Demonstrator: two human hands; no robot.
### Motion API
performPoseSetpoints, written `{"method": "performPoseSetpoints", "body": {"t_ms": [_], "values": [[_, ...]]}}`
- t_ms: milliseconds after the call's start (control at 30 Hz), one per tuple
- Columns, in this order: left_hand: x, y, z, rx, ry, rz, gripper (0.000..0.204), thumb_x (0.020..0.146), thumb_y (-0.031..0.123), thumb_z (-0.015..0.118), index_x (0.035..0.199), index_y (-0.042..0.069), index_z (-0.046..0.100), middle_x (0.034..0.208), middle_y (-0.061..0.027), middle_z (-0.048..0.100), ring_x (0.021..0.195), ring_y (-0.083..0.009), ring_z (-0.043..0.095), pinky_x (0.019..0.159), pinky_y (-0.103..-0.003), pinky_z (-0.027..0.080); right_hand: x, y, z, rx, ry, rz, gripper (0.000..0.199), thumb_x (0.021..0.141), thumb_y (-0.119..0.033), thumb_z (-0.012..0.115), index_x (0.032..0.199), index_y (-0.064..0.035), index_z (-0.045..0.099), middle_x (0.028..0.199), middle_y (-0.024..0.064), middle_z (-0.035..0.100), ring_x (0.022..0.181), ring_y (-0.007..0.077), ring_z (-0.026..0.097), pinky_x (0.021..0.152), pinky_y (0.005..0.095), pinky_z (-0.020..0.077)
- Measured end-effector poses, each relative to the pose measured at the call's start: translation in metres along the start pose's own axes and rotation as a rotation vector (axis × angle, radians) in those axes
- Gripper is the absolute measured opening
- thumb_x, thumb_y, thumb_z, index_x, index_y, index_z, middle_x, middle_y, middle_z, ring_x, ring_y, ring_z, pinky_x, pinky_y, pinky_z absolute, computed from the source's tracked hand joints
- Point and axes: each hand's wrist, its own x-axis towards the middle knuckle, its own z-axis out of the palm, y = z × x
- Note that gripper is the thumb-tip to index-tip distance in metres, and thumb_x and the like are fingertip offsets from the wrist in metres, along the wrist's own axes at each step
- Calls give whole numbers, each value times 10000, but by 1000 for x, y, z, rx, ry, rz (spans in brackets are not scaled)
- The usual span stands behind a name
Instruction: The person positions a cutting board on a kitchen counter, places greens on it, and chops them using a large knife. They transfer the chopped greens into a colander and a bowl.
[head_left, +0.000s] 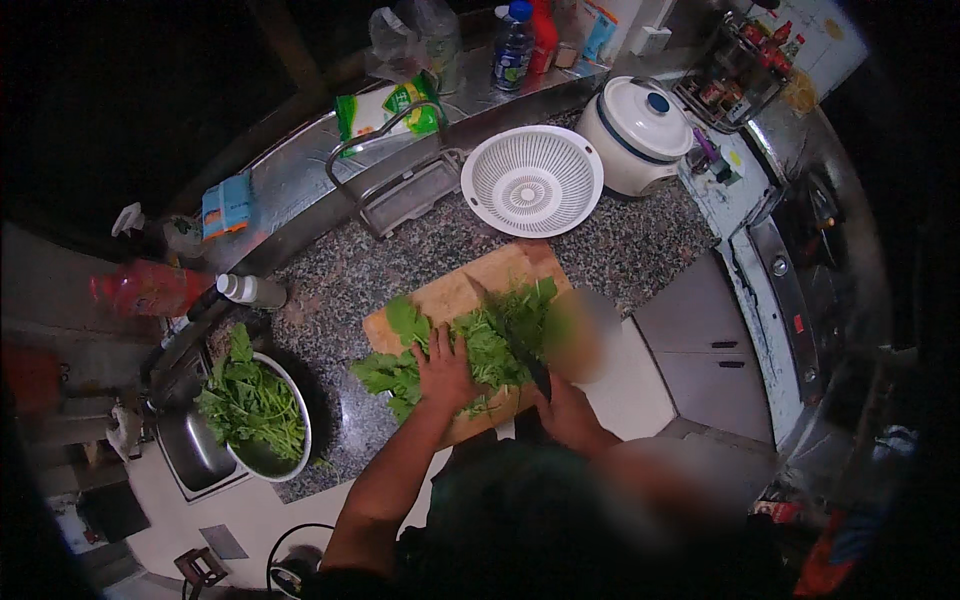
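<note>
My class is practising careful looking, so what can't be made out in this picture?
All in the head view:
Knife: handle mostly hidden by the right hand.
Cutting board: part of its right side lost to blur; middle covered by leafy greens.
Bowl: bottom mostly hidden by the heaped stems and leaves.
White pot: inside hidden by its lid.

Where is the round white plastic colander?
In the head view's upper centre, the colander sits on the speckled grey counter, left of the white lidded cooker, beyond the wooden board.

Greens (pixel 485 352) on cutting board (pixel 503 268); colander (pixel 530 188) behind; bowl (pixel 304 412) left
</note>
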Motion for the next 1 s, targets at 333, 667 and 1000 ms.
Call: {"method": "performPoseSetpoints", "body": {"t_ms": [333,667,1000], "values": [[9,-2,26,13,12,38,1071,597,565,752,1381,-9,301,1430,-195,281,1327,-319,266,1096,-515,196,-19,24,55,-95,-128,218,332,896,-236,516,1139,-27,426,900,271,608,834,461,588,708,553,460],[-5,-8,3,-48,110,77,1256,522,626,756,1432,-16,176,1467,-155,247,1370,-313,204,1097,-581,118,52,26,68,-175,-75,85,346,905,-236,513,1157,-17,421,871,240,622,805,425,613,685,498,476],[-4,-40,5,-32,-12,75,1272,503,628,771,1426,-22,183,1465,-154,259,1377,-299,207,1097,-571,122,-36,-9,57,-85,-110,188,327,884,-244,531,1103,-15,448,848,277,614,794,453,595,697,551,464]]}}
